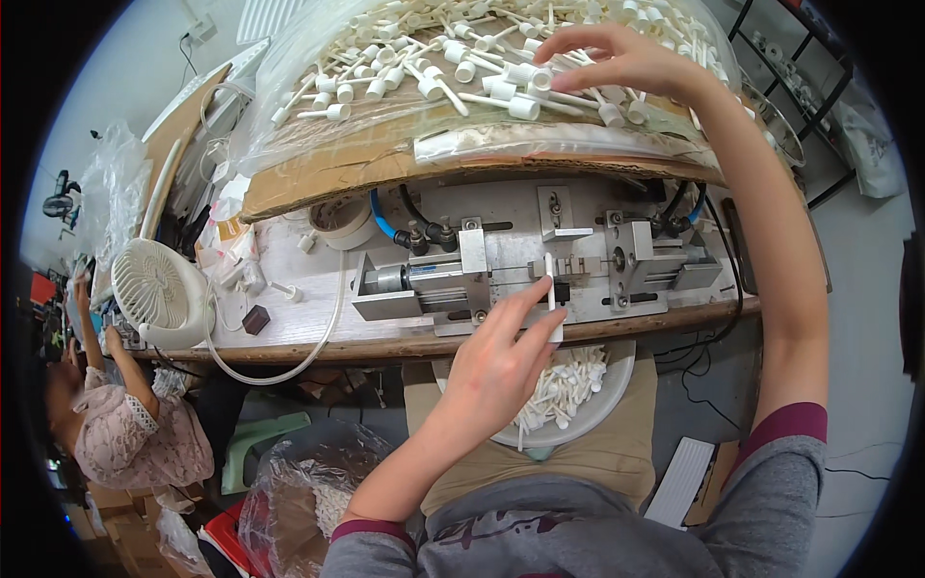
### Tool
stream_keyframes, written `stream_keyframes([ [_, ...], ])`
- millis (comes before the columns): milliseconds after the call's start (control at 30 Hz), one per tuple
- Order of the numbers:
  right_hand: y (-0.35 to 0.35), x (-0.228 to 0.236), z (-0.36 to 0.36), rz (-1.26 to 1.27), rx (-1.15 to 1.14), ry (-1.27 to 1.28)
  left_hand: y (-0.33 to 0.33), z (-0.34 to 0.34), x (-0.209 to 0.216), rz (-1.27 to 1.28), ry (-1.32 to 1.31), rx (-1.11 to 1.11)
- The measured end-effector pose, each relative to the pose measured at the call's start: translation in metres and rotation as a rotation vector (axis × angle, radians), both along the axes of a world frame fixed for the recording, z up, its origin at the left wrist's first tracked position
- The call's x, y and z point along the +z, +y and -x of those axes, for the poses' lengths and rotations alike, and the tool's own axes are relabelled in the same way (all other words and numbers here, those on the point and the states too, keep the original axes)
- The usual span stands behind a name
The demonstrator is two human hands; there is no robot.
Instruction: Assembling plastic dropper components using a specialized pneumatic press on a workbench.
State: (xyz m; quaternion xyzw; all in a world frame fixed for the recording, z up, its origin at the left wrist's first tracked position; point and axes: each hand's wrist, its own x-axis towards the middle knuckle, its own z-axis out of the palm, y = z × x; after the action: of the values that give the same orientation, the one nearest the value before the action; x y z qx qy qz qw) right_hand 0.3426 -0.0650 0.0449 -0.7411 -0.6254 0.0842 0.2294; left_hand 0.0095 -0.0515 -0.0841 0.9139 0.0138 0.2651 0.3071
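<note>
My left hand (496, 361) is at the middle of a metal clamping fixture (568, 270) on the bench. Its fingers pinch a slim white plastic piece (550, 268), which stands at the fixture's centre; the piece's lower end is partly hidden by the fingers. My right hand (621, 63) is stretched over a heap of white mallet-shaped plastic parts (424, 82) at the far side. Its thumb and fingers are curved and apart, close around one white part (527, 75) in the heap.
The heap lies on plastic film over a cardboard sheet (328, 183) above the fixture. A round tub (621, 385) of small white pieces rests at my lap. At left stand a white fan (159, 294) and a tape roll (342, 222); another person (135, 414) sits beyond. Cables hang at right.
</note>
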Motion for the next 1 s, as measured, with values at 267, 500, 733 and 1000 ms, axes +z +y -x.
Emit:
stream_keyframes([
  [267,-0.012,-0.007,-0.012,-0.031,-0.107,-0.246,-0.01,-0.011,0.0,-0.35,0.108,0.104],
  [500,-0.018,-0.01,-0.007,-0.11,-0.156,-0.21,-0.001,-0.022,0.011,-0.339,0.152,0.089],
  [733,-0.051,-0.007,-0.037,-0.246,-0.241,-0.18,0.001,-0.022,0.009,-0.314,0.132,0.067],
  [1000,-0.013,-0.028,-0.032,-0.201,-0.431,-0.261,-0.001,-0.019,0.012,-0.328,0.12,0.038],
])
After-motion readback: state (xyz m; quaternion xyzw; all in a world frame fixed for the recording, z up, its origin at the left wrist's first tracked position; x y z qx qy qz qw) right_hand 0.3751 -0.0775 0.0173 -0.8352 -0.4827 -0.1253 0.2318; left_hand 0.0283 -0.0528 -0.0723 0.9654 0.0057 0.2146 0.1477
